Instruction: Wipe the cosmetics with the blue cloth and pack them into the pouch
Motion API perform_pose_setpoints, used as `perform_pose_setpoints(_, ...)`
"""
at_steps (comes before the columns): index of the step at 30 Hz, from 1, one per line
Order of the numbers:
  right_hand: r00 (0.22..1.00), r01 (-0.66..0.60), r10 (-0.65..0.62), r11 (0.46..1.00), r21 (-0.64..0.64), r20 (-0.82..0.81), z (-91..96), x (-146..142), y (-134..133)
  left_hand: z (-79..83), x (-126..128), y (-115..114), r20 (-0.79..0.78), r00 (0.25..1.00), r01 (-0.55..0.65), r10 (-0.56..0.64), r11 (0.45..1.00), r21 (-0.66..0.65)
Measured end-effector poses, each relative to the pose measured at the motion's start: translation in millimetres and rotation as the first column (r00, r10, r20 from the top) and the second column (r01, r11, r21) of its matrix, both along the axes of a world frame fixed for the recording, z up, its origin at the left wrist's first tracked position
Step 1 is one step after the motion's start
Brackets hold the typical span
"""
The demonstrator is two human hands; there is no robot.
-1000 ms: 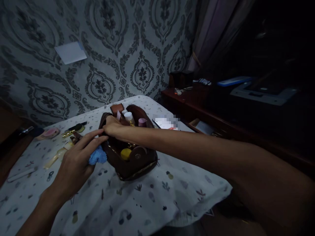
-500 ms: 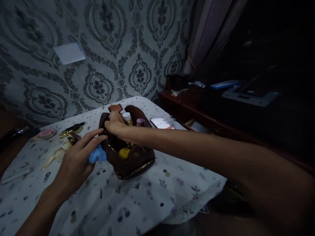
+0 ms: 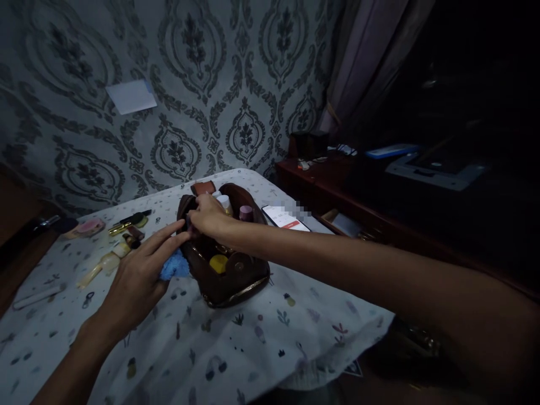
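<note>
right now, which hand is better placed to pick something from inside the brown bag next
Probably the right hand: it reaches into the open brown bag, close to the white cap. The left hand sits outside, fingertips at the bag's left edge, seemingly better for steadying.

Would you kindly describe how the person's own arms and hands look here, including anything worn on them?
The left hand and right hand are both ungloved. The left arm and right arm are slim and bare, with no sleeve, watch or bracelet in view. I can make out no rings, though the light is dim and part of the right hand is hidden.
</note>
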State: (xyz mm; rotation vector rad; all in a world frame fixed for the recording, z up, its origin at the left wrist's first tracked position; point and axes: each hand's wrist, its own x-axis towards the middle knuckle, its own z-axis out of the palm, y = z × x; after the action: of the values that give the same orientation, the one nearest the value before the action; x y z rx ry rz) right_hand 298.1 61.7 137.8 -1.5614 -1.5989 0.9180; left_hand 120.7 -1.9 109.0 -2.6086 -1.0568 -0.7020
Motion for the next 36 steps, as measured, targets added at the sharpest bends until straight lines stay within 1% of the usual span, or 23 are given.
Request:
perform_pose_setpoints(2, 0.993, -0.038, 0.043, 0.998, 0.045, -0.113, 1.9, 10, -10, 0.8, 0, 0, -0.001, 1.000, -0.002, 0.002, 1.000, -0.005)
perform_pose_setpoints(5, 0.962, -0.052, 0.092, 0.987, 0.155, -0.258, 4.0, 29, -31, 3.0, -1, 1, -0.023, 1.000, 0.012, -0.012, 1.000, -0.002)
perform_pose_setpoints(8, 0.950, -0.071, 0.143, 0.965, 0.253, -0.279, 0.8, 47, -57, 5.1, -2, 3, -0.067, 0.997, 0.025, -0.024, 1.000, 0.010)
perform_pose_setpoints(10, 0.939, -0.112, 0.203, 0.944, 0.310, -0.278, -6.1, 55, -77, 6.1, -3, 4, -0.094, 0.996, 0.015, -0.013, 1.000, 0.013)
perform_pose_setpoints(12, 0.935, -0.171, 0.273, 0.907, 0.386, -0.227, -16.2, 58, -96, 7.1, -3, 4, -0.117, 0.993, -0.003, 0.004, 1.000, 0.014)
perform_pose_setpoints(13, 0.938, -0.202, 0.301, 0.877, 0.437, -0.170, -21.9, 59, -105, 7.4, -3, 4, -0.122, 0.992, -0.013, 0.014, 1.000, 0.013)
perform_pose_setpoints(15, 0.932, -0.288, 0.362, 0.789, 0.543, -0.032, -33.8, 58, -122, 7.5, -3, 3, -0.103, 0.994, -0.027, 0.027, 1.000, 0.003)
perform_pose_setpoints(17, 0.888, -0.430, 0.440, 0.690, 0.582, 0.134, -45.2, 55, -135, 5.5, -5, 1, -0.031, 0.999, -0.042, 0.042, 0.999, -0.013)
perform_pose_setpoints(19, 0.806, -0.584, 0.500, 0.591, 0.556, 0.316, -55.5, 49, -145, -0.1, -10, 1, 0.068, 0.996, -0.057, 0.058, 0.998, -0.025)
perform_pose_setpoints(21, 0.710, -0.703, 0.533, 0.497, 0.509, 0.460, -65.1, 40, -149, -10.4, -18, 1, 0.140, 0.987, -0.071, 0.076, 0.997, -0.043)
perform_pose_setpoints(22, 0.669, -0.743, 0.539, 0.471, 0.475, 0.512, -70.0, 34, -150, -17.3, -23, 1, 0.157, 0.983, -0.082, 0.091, 0.995, -0.063)
perform_pose_setpoints(24, 0.610, -0.792, 0.546, 0.453, 0.410, 0.574, -80.6, 20, -147, -33.1, -35, 3, 0.152, 0.979, -0.116, 0.137, 0.984, -0.136)
perform_pose_setpoints(27, 0.551, -0.832, 0.604, 0.449, 0.326, 0.575, -98.6, -4, -137, -57.0, -56, 6, 0.093, 0.966, -0.209, 0.241, 0.942, -0.263)
perform_pose_setpoints(28, 0.559, -0.827, 0.631, 0.471, 0.306, 0.538, -104.3, -12, -133, -63.9, -63, 7, 0.083, 0.957, -0.243, 0.277, 0.926, -0.289)
perform_pose_setpoints(30, 0.636, -0.769, 0.658, 0.583, 0.261, 0.404, -113.1, -30, -124, -75.0, -76, 11, 0.088, 0.929, -0.315, 0.359, 0.894, -0.318)
perform_pose_setpoints(31, 0.685, -0.727, 0.655, 0.647, 0.230, 0.319, -115.9, -39, -120, -79.4, -82, 12, 0.098, 0.910, -0.353, 0.403, 0.877, -0.327)
perform_pose_setpoints(32, 0.735, -0.677, 0.640, 0.711, 0.191, 0.222, -117.7, -48, -116, -83.2, -87, 14, 0.105, 0.889, -0.391, 0.446, 0.858, -0.334)
perform_pose_setpoints(33, 0.775, -0.631, 0.620, 0.762, 0.145, 0.120, -118.8, -57, -112, -86.4, -93, 16, 0.109, 0.866, -0.429, 0.488, 0.838, -0.338)
perform_pose_setpoints(34, 0.804, -0.593, 0.594, 0.801, 0.086, 0.008, -119.4, -64, -107, -89.1, -97, 18, 0.105, 0.844, -0.467, 0.526, 0.816, -0.341)
perform_pose_setpoints(35, 0.820, -0.563, 0.562, 0.826, 0.017, -0.108, -120.1, -72, -103, -91.3, -102, 20, 0.100, 0.819, -0.506, 0.565, 0.793, -0.339)
perform_pose_setpoints(36, 0.825, -0.543, 0.522, 0.838, -0.053, -0.216, -121.0, -78, -98, -93.0, -106, 23, 0.091, 0.794, -0.543, 0.601, 0.769, -0.336)
